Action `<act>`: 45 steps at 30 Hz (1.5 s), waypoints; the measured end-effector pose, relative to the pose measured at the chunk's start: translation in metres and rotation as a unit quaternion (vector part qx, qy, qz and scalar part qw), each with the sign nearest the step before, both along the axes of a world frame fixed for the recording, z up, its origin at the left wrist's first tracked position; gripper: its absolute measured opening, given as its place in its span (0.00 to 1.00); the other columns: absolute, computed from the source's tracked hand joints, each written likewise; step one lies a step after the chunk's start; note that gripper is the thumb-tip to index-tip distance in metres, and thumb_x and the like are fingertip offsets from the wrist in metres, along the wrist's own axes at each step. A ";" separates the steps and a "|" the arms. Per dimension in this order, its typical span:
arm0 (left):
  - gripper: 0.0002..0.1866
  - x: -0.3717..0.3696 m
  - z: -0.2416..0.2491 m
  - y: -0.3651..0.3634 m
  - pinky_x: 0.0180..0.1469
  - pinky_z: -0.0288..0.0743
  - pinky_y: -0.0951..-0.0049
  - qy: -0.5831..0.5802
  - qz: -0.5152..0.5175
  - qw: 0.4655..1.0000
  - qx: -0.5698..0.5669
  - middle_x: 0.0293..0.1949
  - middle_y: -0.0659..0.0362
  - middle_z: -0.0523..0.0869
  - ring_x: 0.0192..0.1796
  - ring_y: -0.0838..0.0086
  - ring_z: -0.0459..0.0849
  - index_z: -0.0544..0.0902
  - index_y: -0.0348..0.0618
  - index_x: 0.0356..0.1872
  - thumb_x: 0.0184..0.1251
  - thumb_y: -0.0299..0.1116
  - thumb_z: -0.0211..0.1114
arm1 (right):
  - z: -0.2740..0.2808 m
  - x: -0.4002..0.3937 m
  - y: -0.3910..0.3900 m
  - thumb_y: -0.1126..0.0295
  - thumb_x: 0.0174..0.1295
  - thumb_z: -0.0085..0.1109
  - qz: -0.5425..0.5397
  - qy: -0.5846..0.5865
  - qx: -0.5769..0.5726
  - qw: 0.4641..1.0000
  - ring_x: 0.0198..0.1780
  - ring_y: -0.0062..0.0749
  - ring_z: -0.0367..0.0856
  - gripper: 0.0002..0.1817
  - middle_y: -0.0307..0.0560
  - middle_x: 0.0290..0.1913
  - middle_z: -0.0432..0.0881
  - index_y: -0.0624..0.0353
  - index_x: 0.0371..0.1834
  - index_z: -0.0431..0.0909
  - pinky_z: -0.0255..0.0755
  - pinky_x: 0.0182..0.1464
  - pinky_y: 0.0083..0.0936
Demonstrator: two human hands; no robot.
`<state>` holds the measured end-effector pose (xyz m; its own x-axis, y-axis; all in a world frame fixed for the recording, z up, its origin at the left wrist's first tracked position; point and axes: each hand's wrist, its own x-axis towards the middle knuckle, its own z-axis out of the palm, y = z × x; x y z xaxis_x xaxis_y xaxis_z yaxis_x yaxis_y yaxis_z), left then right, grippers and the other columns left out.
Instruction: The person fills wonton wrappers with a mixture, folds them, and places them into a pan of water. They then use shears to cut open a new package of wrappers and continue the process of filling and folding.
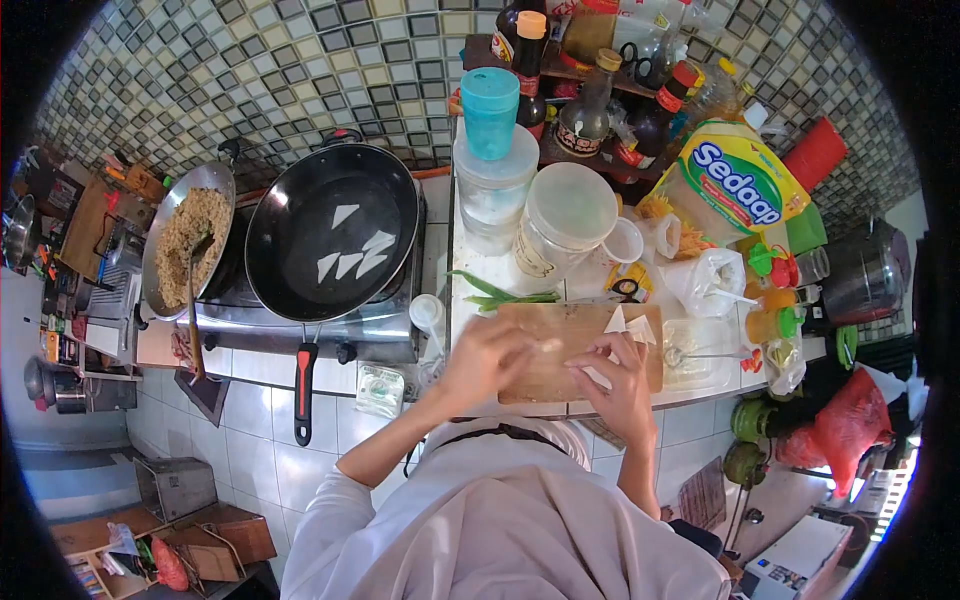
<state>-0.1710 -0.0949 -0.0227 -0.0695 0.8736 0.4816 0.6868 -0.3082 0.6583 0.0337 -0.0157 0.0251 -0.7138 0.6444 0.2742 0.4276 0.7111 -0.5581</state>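
Note:
Over the left part of a wooden cutting board point(530, 385), my left hand point(488, 358) is smeared by motion. A small pale blur lies by its fingertips; I cannot make out what it is. My right hand point(615, 380) is above the board's right side, its fingers pinched on a white triangular wrapper piece point(598, 377). More white triangles point(640, 329) lie at the board's far right corner. Several similar triangles point(347, 265) rest in a black frying pan point(290, 215) on the stove to the left. Beside the board sits a clear tray point(705, 380) with a spoon in it.
Green leaves point(505, 296) lie behind the board, with scissors point(626, 287) nearby. Lidded tubs point(570, 215), sauce bottles point(583, 115) and a yellow Sedaap pack point(735, 180) crowd the back. A wok point(165, 225) of brown crumbly food stands far left. The pan's handle point(304, 400) juts past the stove edge.

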 end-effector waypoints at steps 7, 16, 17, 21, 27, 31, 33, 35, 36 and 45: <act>0.04 -0.122 0.034 0.005 0.31 0.72 0.73 0.037 0.257 0.965 0.042 0.26 0.56 0.82 0.25 0.71 0.79 0.81 0.37 0.29 0.52 0.24 0.68 | 0.003 0.021 0.013 0.72 0.48 0.67 -0.085 -0.021 0.021 0.996 0.40 0.32 0.71 0.09 0.39 0.36 0.73 0.54 0.34 0.83 0.57 0.47 0.30; 0.05 -0.237 -0.003 0.020 0.33 0.71 0.62 0.235 0.349 0.888 -0.186 0.23 0.58 0.84 0.28 0.63 0.83 0.85 0.49 0.25 0.50 0.36 0.70 | -0.002 0.025 0.011 0.71 0.49 0.66 -0.094 -0.018 0.022 0.995 0.41 0.34 0.73 0.09 0.39 0.37 0.75 0.54 0.35 0.83 0.57 0.46 0.32; 0.04 -0.244 -0.009 0.023 0.34 0.72 0.61 0.245 0.352 0.884 -0.186 0.23 0.58 0.84 0.29 0.63 0.84 0.85 0.50 0.24 0.49 0.36 0.70 | -0.002 0.025 0.010 0.71 0.49 0.66 -0.094 -0.016 0.022 0.995 0.41 0.34 0.73 0.09 0.39 0.37 0.75 0.54 0.35 0.83 0.57 0.46 0.32; 0.04 -0.269 -0.032 0.032 0.39 0.76 0.60 0.248 0.354 0.873 -0.226 0.25 0.56 0.85 0.32 0.61 0.85 0.86 0.51 0.23 0.48 0.36 0.69 | -0.003 0.028 0.010 0.71 0.49 0.66 -0.091 -0.015 0.027 0.995 0.41 0.34 0.73 0.10 0.39 0.37 0.75 0.54 0.36 0.83 0.58 0.47 0.32; 0.05 -0.277 -0.040 0.035 0.38 0.78 0.61 0.271 0.363 0.853 -0.261 0.28 0.54 0.86 0.34 0.59 0.86 0.86 0.52 0.27 0.48 0.37 0.70 | -0.002 0.033 0.008 0.71 0.49 0.65 -0.109 -0.020 0.011 0.994 0.41 0.35 0.73 0.10 0.40 0.36 0.75 0.54 0.37 0.83 0.58 0.47 0.31; 0.07 -0.271 -0.029 0.031 0.34 0.77 0.63 0.238 0.387 0.871 -0.189 0.26 0.53 0.85 0.31 0.59 0.85 0.85 0.49 0.30 0.51 0.37 0.69 | 0.003 0.034 0.006 0.70 0.49 0.65 -0.124 -0.028 -0.011 0.992 0.41 0.36 0.73 0.11 0.40 0.36 0.75 0.54 0.37 0.83 0.59 0.47 0.32; 0.07 -0.252 -0.004 0.027 0.32 0.75 0.64 0.195 0.379 0.888 -0.172 0.25 0.53 0.84 0.30 0.59 0.84 0.85 0.47 0.30 0.52 0.37 0.69 | -0.002 0.038 0.008 0.69 0.49 0.65 -0.135 -0.036 -0.017 0.990 0.42 0.36 0.73 0.11 0.41 0.37 0.75 0.54 0.37 0.82 0.59 0.47 0.32; 0.08 -0.226 0.023 0.024 0.27 0.70 0.66 0.105 0.371 0.913 -0.133 0.22 0.53 0.81 0.23 0.63 0.80 0.85 0.44 0.33 0.56 0.36 0.67 | -0.003 0.042 0.009 0.68 0.49 0.65 -0.145 -0.046 -0.023 0.988 0.43 0.36 0.73 0.11 0.41 0.37 0.75 0.54 0.38 0.82 0.59 0.48 0.33; 0.08 -0.211 0.036 0.022 0.27 0.70 0.66 0.103 0.370 0.913 -0.136 0.22 0.53 0.81 0.23 0.63 0.80 0.85 0.44 0.33 0.56 0.36 0.67 | -0.003 0.042 0.010 0.67 0.49 0.66 -0.155 -0.068 -0.036 0.985 0.44 0.37 0.73 0.12 0.42 0.37 0.75 0.54 0.38 0.82 0.59 0.48 0.34; 0.06 -0.073 0.068 0.005 0.23 0.66 0.76 -0.069 0.130 0.989 -0.029 0.24 0.58 0.80 0.21 0.75 0.74 0.83 0.41 0.34 0.57 0.30 0.66 | -0.005 0.038 0.009 0.65 0.40 0.70 -0.137 -0.138 -0.067 0.979 0.47 0.38 0.72 0.19 0.42 0.42 0.73 0.52 0.39 0.81 0.59 0.50 0.36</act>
